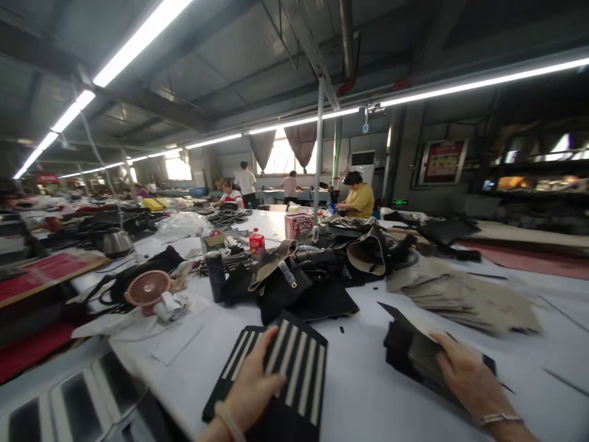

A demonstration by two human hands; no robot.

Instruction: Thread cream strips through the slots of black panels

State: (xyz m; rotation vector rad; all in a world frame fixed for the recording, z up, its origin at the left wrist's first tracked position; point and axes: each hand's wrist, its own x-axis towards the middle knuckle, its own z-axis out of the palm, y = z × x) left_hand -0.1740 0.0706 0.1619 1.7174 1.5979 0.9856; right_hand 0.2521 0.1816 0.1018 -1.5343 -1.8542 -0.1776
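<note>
At the bottom centre, my left hand (254,383) grips black panels with pale stripes (301,368), its thumb and a finger lying over them. My right hand (472,374) is closed on the edge of a stack of dark pieces (414,353) at the lower right, resting on the white table (356,393). The undersides of both hands' grips are hidden. Beyond the striped panels lies a heap of black leather parts (317,270). Behind the right-hand stack, grey-beige pieces (464,294) are fanned out.
A pink fan (148,288), a dark cylinder (216,276), a red bottle (256,244) and a metal kettle (116,243) stand left of the heap. A red-and-white box (298,226) and a thin pole (318,159) are beyond. A person in yellow (361,199) works farther back.
</note>
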